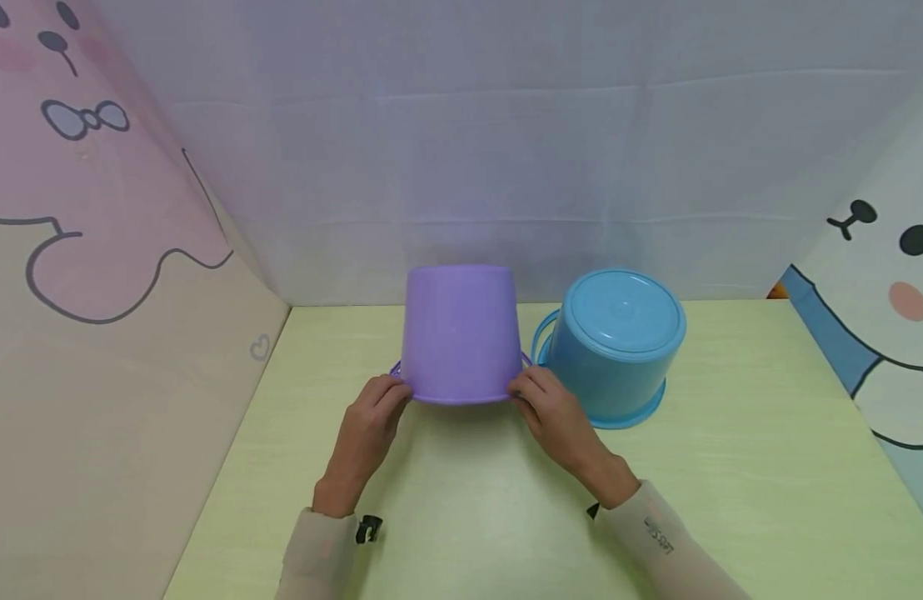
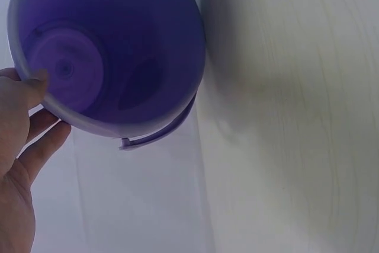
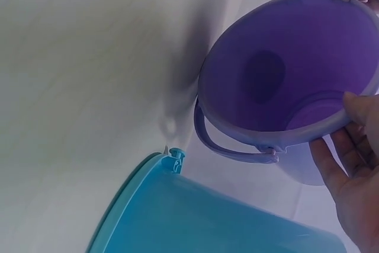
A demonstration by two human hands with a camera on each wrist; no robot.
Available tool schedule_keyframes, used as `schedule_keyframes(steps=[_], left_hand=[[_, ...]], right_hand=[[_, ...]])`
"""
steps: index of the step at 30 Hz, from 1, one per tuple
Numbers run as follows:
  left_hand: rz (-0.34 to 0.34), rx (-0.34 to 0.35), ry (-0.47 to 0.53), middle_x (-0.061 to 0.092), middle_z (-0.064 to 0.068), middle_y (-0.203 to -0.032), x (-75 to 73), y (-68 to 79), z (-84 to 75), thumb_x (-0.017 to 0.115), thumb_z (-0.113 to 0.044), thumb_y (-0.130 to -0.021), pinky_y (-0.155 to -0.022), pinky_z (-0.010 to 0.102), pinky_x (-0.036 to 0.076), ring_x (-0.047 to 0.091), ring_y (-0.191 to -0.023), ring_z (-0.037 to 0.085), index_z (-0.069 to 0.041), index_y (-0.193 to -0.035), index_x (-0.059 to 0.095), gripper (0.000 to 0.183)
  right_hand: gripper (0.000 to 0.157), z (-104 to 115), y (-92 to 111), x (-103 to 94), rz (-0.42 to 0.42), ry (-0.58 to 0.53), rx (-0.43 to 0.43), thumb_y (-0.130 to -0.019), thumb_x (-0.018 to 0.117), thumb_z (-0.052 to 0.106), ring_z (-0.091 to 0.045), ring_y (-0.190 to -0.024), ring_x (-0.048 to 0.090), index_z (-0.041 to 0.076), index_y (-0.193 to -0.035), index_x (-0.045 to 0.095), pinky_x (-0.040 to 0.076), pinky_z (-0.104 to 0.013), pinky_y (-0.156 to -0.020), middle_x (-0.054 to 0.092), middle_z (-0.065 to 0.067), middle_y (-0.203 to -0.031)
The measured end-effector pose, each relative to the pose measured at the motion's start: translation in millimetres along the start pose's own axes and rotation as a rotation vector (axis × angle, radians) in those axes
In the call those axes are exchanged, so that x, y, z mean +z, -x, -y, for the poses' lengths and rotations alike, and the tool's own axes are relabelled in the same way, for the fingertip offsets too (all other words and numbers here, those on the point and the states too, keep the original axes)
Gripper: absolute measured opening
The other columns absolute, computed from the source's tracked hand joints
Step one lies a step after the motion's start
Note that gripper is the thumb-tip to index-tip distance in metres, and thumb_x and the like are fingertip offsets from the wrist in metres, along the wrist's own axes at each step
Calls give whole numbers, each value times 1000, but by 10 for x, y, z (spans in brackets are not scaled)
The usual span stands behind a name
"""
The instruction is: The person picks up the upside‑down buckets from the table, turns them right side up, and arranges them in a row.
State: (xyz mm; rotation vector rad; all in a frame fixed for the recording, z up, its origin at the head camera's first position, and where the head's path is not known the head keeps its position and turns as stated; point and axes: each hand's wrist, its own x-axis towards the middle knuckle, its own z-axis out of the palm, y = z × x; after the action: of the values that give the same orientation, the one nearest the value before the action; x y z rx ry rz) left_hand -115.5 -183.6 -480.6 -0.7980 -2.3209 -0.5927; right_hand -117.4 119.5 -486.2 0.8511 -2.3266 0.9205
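Both hands hold a purple bucket (image 1: 461, 333) by its rim, one on each side. It is tilted, with its open mouth toward the person and its base toward the back wall. My left hand (image 1: 371, 417) pinches the rim at the left, thumb inside and fingers outside in the left wrist view. The right hand (image 1: 555, 417) pinches the opposite side the same way, as the right wrist view shows. The bucket's handle (image 3: 228, 149) hangs down behind the rim. Inside, the bucket (image 2: 142, 45) holds nothing. A blue bucket (image 1: 619, 350) stands upside down close to the right hand.
The pale yellow-green table (image 1: 461, 500) meets a white cloth wall (image 1: 461, 167) at the back. Cartoon-printed panels stand at the left (image 1: 94, 250) and right (image 1: 889, 333). The blue bucket's handle (image 1: 544, 333) leans out on its left side, near the purple bucket.
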Motion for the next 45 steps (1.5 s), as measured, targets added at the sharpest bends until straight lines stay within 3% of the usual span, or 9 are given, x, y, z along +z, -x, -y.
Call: schedule_keyframes(steps=[12, 22, 26, 40, 45], left_hand=[[-38, -3, 28, 68, 12, -101, -35, -54, -13, 82, 18, -80, -82, 39, 64, 68, -97, 28, 1, -98, 71, 26], [-48, -18, 58, 67, 12, -101, -59, -96, -11, 78, 12, -88, -79, 39, 63, 67, -95, 27, 2, -101, 72, 18], [-58, -25, 52, 67, 11, -101, -64, -124, -15, 80, 14, -85, -78, 38, 63, 68, -94, 27, 1, -102, 73, 23], [-81, -39, 56, 67, 12, -100, -97, -178, -26, 78, 16, -86, -75, 38, 63, 67, -91, 27, 2, -104, 73, 24], [-84, -37, 67, 67, 12, -100, -114, -190, -29, 74, 11, -93, -73, 39, 62, 67, -90, 27, 2, -105, 72, 15]], right_hand=[[30, 33, -23, -23, -30, -7, -3, -82, 82, -15, -25, -98, 64, 4, -99, 68, 61, -39, -78, 63, -6, -100], [30, 51, -62, -69, -39, -20, 6, -82, 82, -16, -27, -100, 65, 4, -100, 68, 62, -42, -81, 63, -7, -101], [30, 55, -84, -86, -48, -27, 13, -82, 82, -16, -26, -99, 65, 3, -100, 68, 62, -41, -80, 64, -7, -101], [22, 76, -127, -133, -58, -59, 31, -89, 80, -8, -23, -97, 65, 5, -103, 69, 62, -40, -82, 64, -6, -101], [22, 73, -140, -124, -80, -77, 25, -88, 80, -8, -22, -94, 65, 5, -102, 69, 61, -39, -78, 64, -5, -100]])
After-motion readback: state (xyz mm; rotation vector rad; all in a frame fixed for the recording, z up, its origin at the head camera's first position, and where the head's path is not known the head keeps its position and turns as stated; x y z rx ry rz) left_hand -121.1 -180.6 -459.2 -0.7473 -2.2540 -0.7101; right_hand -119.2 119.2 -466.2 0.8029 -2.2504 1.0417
